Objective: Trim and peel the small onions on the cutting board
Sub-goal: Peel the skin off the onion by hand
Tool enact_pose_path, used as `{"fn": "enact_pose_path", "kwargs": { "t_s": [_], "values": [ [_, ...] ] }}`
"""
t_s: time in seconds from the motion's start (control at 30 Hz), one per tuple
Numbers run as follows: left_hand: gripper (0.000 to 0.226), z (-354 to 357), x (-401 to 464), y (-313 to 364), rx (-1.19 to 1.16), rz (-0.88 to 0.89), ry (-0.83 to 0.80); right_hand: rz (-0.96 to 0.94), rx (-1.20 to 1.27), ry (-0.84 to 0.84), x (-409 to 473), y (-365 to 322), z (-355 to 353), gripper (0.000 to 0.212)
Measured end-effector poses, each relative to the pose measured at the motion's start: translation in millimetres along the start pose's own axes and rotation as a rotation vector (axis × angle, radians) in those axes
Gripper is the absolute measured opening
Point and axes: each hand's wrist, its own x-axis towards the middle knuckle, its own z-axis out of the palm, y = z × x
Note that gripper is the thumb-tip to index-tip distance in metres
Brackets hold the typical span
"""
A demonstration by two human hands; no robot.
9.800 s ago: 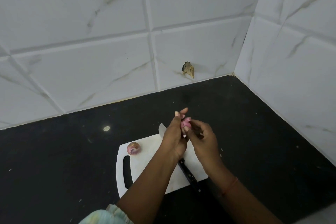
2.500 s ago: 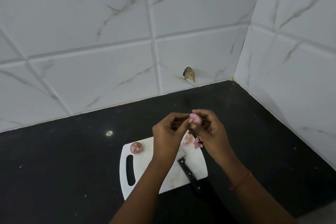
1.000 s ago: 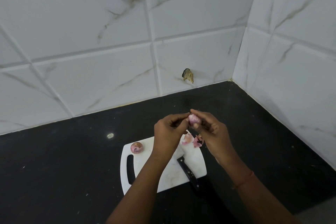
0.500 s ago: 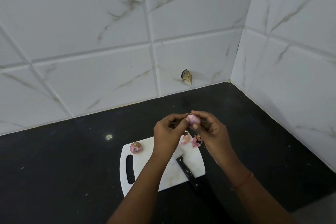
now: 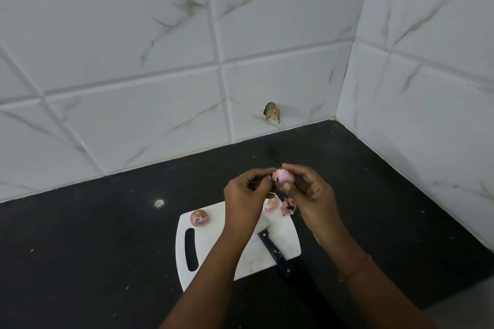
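Fingers (image 5: 295, 171) of both hands pinch the onion (image 5: 283, 177): light, firm, probably slick; grip its trimmed ends.

No readable text, labels, brands, numbers or signs appear anywhere in the scene.

The white marbled wall tiles (image 5: 133, 120) carry only grey veining, the white cutting board (image 5: 211, 246) has a plain unprinted surface, and the black knife handle (image 5: 275, 254) shows small rivets but no lettering that can be made out. The dark desk (image 5: 80, 248) bears only pale specks, none forming characters.
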Motion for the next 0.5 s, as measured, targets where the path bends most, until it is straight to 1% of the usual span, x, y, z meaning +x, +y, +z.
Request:
{"fn": "enact_pose_path", "kwargs": {
  "t_s": [0.1, 0.3, 0.5],
  "values": [
    [0.014, 1.4, -2.8, 1.4, -0.042, 0.005, 0.018, 0.008, 0.034, 0.018, -0.7, -0.3, -1.6, 0.031],
    [0.007, 4.3, -4.3, 4.1, -0.036, -0.022, 0.050, 0.014, 0.026, 0.018, -0.6, 1.6, -2.1, 0.031],
    [0.008, 1.5, -1.4, 5.1, -0.075, -0.044, 0.043, 0.043, 0.055, 0.021, 1.8, 3.9, 1.0, 0.032]
  ]
}}
